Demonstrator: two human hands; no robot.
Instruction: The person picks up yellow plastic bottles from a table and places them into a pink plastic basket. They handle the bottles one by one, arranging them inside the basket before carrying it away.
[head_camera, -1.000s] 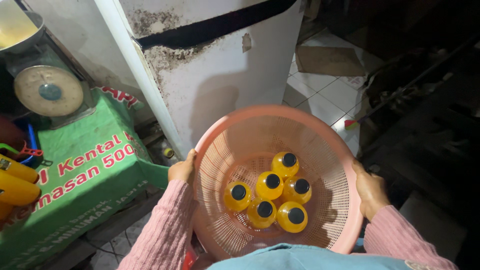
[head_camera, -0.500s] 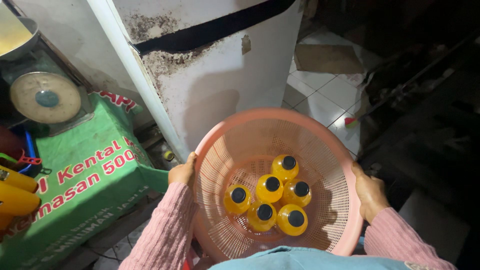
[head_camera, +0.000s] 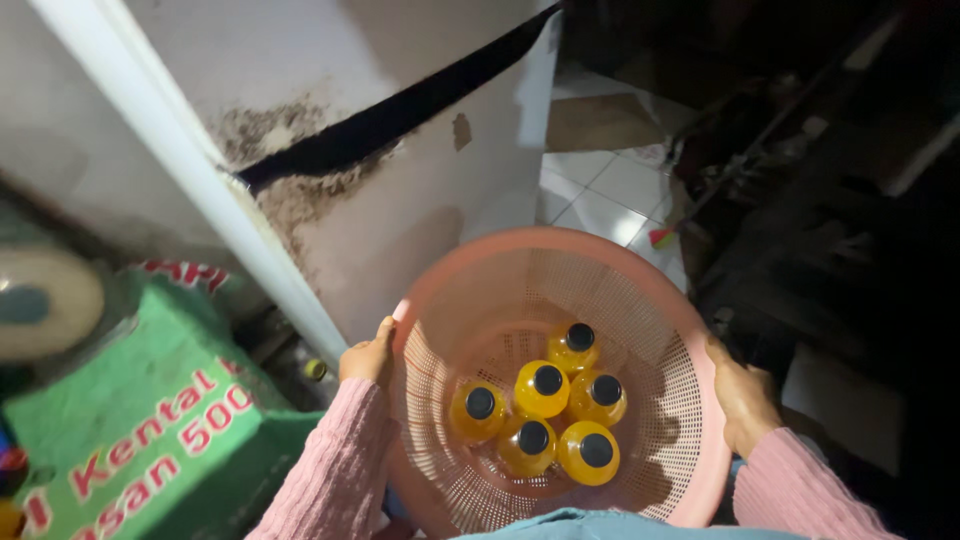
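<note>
Gripping opposite rims of the pink basket (head_camera: 640, 262), left hand (head_camera: 368, 358) and right hand (head_camera: 742, 396) hold it closed-fingered.

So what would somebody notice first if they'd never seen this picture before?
Probably the big pink basket in the middle, gripped at its rim by the left hand and the right hand. Six yellow bottles with black caps stand bunched together at its bottom. After that, the bright green box with red lettering at the lower left, and the stained white cabinet behind the basket.
</note>
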